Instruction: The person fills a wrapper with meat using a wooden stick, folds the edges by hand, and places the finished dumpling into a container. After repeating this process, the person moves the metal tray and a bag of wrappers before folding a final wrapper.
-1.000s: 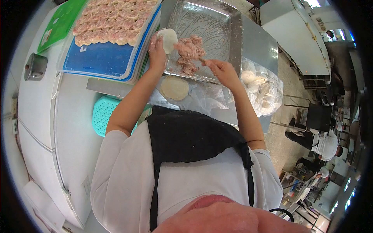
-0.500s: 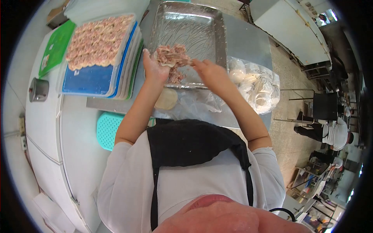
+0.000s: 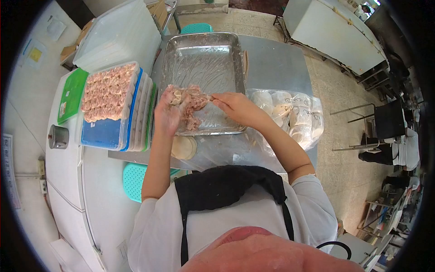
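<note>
One meat-filled wrapper [image 3: 177, 96] in left grip [image 3: 167, 114]

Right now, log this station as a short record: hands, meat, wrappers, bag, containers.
Left hand: at near left corner of the metal tray, seemingly holding a meat-loaded dough wrapper
Right hand: fingers closed on a thin utensil handle
Ground meat: heaped in the tray's near left part
Loose wrappers: round, on the table beside the tray's near edge
Plastic bag: right of the tray, round white pieces inside
Container stack: left of the tray, rows of dumplings in the top one
</note>
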A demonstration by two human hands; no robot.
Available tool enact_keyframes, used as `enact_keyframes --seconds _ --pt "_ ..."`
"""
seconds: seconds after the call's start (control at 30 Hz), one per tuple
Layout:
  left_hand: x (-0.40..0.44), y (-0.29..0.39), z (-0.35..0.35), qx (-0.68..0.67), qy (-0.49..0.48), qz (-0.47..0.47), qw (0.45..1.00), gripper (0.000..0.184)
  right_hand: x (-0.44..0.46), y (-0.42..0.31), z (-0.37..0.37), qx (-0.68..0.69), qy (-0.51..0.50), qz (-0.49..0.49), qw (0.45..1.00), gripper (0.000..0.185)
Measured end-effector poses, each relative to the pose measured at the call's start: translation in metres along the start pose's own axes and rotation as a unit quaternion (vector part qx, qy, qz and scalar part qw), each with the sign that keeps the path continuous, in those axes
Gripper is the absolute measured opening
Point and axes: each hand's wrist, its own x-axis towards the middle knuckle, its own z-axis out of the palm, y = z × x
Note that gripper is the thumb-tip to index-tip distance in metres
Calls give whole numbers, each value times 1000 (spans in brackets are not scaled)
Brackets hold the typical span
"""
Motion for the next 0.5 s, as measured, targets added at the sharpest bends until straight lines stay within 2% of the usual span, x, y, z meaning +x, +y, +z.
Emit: enact_keyframes --seconds 0.03,0.07,0.1,0.13,0.17,0.2,0.27,0.3,0.37,0.4,0.43,0.47,0.5 --pt "-12 3 15 163 -22 -3 986 37 0 1 -8 2 3 -3 1000 35" --pt "-22 5 27 321 -41 -5 946 43 0 -3 -18 47 -32 30 998 35" --pt "-27 6 35 323 -40 -4 945 43 -2 -6 -24 91 -69 63 991 36" --pt "-30 8 42 459 -76 78 882 52 -3 -6 -28 93 -69 60 991 36" --pt "-31 8 46 581 -109 159 791 61 -2 -6 -32 96 -114 56 987 36" --pt "-31 9 47 583 -107 163 789 61 -2 -5 -34 98 -160 51 981 36" --pt "-29 13 47 647 -171 96 737 56 -3 -8 -32 91 -153 22 984 37" --pt "-24 17 42 649 -169 97 735 56 -4 -9 -30 82 -146 -1 986 38" --pt "-14 22 30 716 -281 94 632 42 -3 -8 -14 99 -144 -12 984 38" --pt "-14 23 31 718 -279 92 632 42 -4 -4 -6 113 -143 -20 983 38" --pt "-15 24 33 701 -266 60 659 37 -3 8 1 115 -144 -20 983 38" --pt "-16 24 34 682 -253 28 686 32 0 25 7 88 -132 -53 986 36" --pt "-15 23 30 682 -253 29 686 32 4 27 5 61 -118 -86 987 35"
